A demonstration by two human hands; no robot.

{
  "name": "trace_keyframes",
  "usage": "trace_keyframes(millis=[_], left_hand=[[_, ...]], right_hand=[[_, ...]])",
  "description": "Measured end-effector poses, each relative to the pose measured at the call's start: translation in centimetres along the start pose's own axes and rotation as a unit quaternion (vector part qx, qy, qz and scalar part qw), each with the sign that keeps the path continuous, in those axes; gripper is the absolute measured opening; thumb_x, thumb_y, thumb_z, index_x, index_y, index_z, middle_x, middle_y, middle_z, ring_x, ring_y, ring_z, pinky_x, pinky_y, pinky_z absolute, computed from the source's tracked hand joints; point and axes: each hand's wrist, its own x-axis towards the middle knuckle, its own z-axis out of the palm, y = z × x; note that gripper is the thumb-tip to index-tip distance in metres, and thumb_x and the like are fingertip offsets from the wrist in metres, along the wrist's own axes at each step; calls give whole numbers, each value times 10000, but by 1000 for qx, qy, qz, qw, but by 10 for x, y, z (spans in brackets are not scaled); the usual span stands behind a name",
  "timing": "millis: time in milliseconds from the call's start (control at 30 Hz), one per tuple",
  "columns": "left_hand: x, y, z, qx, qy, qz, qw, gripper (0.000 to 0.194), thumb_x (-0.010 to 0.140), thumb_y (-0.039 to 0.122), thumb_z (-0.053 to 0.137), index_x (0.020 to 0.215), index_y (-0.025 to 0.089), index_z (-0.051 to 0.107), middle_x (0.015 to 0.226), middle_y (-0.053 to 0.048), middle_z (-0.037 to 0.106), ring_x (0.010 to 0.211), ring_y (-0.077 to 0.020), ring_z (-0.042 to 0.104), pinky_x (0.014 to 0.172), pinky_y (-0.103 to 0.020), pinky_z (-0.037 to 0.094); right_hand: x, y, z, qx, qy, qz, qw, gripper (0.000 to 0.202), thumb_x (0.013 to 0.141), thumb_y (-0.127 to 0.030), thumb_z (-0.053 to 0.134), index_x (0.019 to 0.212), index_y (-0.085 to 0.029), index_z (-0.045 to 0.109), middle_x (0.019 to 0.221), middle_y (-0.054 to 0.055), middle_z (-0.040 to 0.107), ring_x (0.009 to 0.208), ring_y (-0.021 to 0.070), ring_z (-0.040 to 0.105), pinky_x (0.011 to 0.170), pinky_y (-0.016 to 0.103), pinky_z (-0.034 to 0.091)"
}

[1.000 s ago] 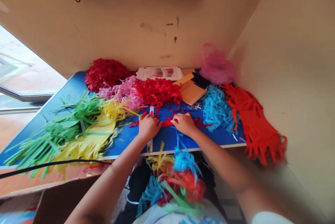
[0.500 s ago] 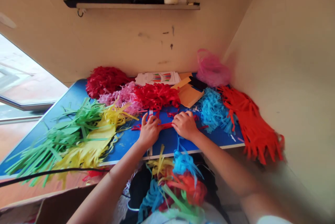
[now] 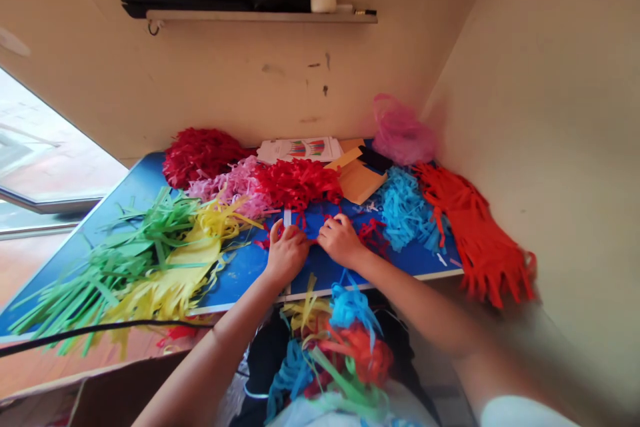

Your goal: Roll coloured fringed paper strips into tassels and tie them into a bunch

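Note:
My left hand and my right hand are close together over the front middle of the blue table. The fingers of both are closed on a red tissue-paper strip, and only a short piece shows between them. Loose red ends spread out past my right hand as a fringe and past my left hand as well. Just behind lies a heap of bright red fringed paper. Tangled blue, orange, yellow and green paper tassels hang in front of my body below the table edge.
Green fringed paper and yellow fringed paper cover the table's left. Pink paper and dark red paper lie behind. Blue paper, orange-red paper and brown card sit rightward. A shelf hangs above.
My hands have drawn closer together along the red strip, with the right hand shifting left. Less of the strip shows between them, and its right end looks more bunched.

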Motion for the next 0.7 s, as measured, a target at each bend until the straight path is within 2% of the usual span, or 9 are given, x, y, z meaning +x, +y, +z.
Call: trace_keyframes(millis=[100, 267, 433, 600, 700], left_hand=[[-14, -4, -6, -17, -29, -21, 999, 237, 917, 214, 550, 879, 342, 746, 856, 12, 738, 1016, -225, 600, 1136, -525, 169], [-27, -12, -8, -99, -51, -92, 990, 213, 927, 326, 556, 864, 332, 759, 920, -5, 760, 952, -219, 623, 1071, -508, 257], [-24, -10, -5, -126, -55, -153, 979, 214, 886, 413, 605, 802, 288, 757, 901, -18, 757, 927, -218, 636, 1051, -466, 302], [-18, -5, -4, -90, -63, -185, 977, 227, 880, 394, 601, 765, 269, 750, 858, -25, 744, 933, -236, 624, 1035, -483, 302], [-13, -3, -3, -73, -79, -201, 974, 206, 857, 372, 614, 741, 257, 738, 839, -32, 730, 935, -253, 605, 991, -490, 325]], right_hand=[[-12, 9, 6, 37, -1, 18, 999, 240, 978, -204, 514, 848, -238, 713, 879, 18, 717, 946, 196, 517, 923, 418, 236], [-27, 27, 10, 137, -4, 85, 987, 145, 926, -277, 632, 839, -232, 740, 955, 11, 735, 950, 176, 560, 913, 384, 249], [-26, 29, 12, 213, -13, 139, 967, 106, 888, -282, 677, 826, -226, 742, 945, 2, 719, 919, 155, 588, 873, 337, 291], [-18, 28, 8, 196, -66, 170, 963, 148, 905, -320, 630, 853, -235, 740, 971, 12, 716, 946, 175, 590, 862, 329, 326], [-8, 28, 6, 183, -86, 188, 961, 130, 869, -290, 637, 809, -229, 734, 945, 20, 721, 913, 188, 597, 820, 322, 350]])
